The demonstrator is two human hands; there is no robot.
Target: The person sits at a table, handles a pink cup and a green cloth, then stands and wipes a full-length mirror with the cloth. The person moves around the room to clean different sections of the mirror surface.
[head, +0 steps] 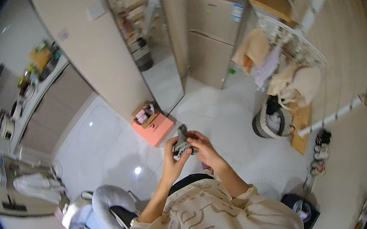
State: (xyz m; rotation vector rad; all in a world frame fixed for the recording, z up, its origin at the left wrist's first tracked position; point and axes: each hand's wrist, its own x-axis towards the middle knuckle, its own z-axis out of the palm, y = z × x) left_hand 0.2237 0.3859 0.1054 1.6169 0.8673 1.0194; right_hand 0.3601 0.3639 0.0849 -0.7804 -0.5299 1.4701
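A small, crumpled grey-green cloth item (182, 141) with darker and paler patches is held up in front of my body. My left hand (172, 157) grips its lower left side between thumb and fingers. From the right, my right hand (202, 147) pinches its other side, with the fingertips bent over the top. One narrow end sticks up above the hands. The fingers cover part of it, so I cannot tell exactly what the piece is. Beyond my hands, a pink box (153, 129) stands on the tiled floor with a small open carton (145, 114) on top.
A tall mirror (151, 43) leans by the wall near a refrigerator (211, 41). Clothes (268, 59) hang at the right above a laundry basket (270, 121). Shoes (321, 151) line the right wall. A grey neck pillow (110, 206) lies at lower left; a kitchen counter (37, 94) runs along the left.
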